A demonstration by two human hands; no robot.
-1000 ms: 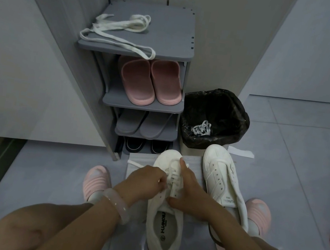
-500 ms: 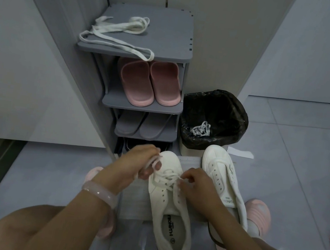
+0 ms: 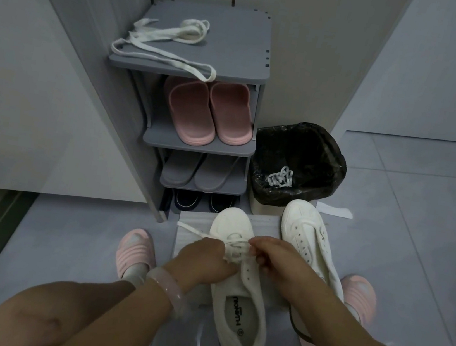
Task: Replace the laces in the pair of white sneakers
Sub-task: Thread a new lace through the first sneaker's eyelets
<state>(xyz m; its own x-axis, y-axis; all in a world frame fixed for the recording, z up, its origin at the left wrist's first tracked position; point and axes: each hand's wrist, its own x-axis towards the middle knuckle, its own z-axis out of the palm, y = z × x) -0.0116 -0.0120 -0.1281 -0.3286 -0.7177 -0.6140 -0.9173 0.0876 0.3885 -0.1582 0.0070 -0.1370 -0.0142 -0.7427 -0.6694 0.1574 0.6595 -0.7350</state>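
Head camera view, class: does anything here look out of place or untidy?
Yes. A tangled white lace lies in the black-lined bin, and a long white flat lace sprawls over the grey shoe rack's top shelf, one loop hanging over its front edge.

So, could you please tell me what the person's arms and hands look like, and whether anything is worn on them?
Both forearms are bare, with no sleeves in view. The left hand has a pale, translucent pinkish bangle, round and smooth, at its wrist. The right hand shows no glove and no ring that I can make out, and its wrist is bare.
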